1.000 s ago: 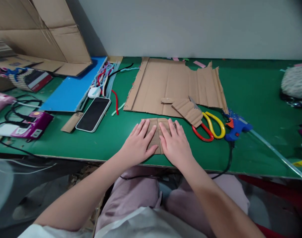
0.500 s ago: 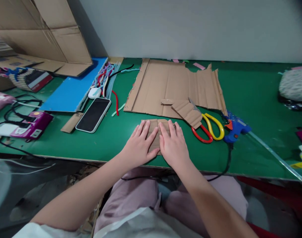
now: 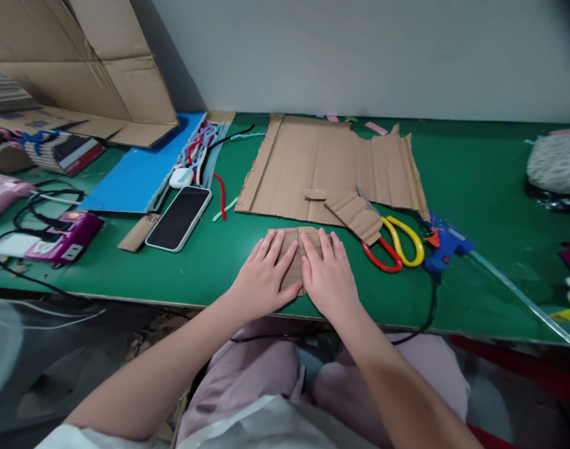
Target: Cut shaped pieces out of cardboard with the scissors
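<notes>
A small folded piece of brown cardboard (image 3: 296,262) lies near the front edge of the green table (image 3: 476,181). My left hand (image 3: 262,279) lies flat on its left half with fingers stretched out. My right hand (image 3: 328,277) lies flat on its right half, fingers spread. The two hands are side by side and almost touch. Most of the piece is hidden under my palms.
A large cardboard sheet (image 3: 313,162) lies behind, with a cut scrap (image 3: 355,214) on it. Red and yellow scissors (image 3: 397,243) and a blue glue gun (image 3: 444,242) lie right. A phone (image 3: 179,217), blue board (image 3: 140,165), pipe cleaners (image 3: 198,146) and a purple device (image 3: 63,236) lie left.
Both hands stay pressed flat on the small cardboard piece. Only the camera has shifted slightly; nothing on the table has moved.
</notes>
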Tool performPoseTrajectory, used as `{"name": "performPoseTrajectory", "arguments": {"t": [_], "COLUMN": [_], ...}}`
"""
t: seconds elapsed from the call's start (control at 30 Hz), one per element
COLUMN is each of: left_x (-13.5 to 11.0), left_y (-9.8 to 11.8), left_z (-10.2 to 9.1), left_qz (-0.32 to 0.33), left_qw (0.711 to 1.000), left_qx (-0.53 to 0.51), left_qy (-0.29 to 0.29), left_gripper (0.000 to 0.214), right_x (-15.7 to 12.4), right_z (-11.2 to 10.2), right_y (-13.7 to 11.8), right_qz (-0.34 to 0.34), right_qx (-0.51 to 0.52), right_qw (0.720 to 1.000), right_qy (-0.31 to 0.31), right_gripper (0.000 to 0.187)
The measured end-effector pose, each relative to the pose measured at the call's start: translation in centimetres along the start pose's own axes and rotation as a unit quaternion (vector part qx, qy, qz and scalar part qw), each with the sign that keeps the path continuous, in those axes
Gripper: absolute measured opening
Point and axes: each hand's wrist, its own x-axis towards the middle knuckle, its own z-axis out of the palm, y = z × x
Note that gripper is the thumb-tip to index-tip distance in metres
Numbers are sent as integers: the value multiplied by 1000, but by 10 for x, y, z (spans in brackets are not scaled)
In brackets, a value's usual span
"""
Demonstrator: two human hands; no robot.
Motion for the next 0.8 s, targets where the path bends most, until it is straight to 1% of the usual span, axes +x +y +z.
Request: {"name": "performPoseTrajectory", "arguments": {"t": [0.3,0.53,0.63,0.8], "left_x": [1,5,5,4], "left_y": [0,0,0,0], "left_z": [-1,-6,-5,-1], "left_qz": [-4,-7,-4,-7], "left_qw": [1000,999,999,1000], "left_qx": [5,24,18,3], "left_qy": [-9,-35,-37,-27], "left_gripper": [71,72,74,71], "right_x": [0,-1,-1,-2], "right_z": [-2,-2,-2,-2], "right_y": [2,1,1,-2], "right_qz": [-4,-10,-11,-2], "right_qx": [0,-8,-11,-5], "right_qw": [1000,1000,1000,1000], "right_qy": [-12,-9,-7,-13], "right_gripper": [46,45,45,47]}}
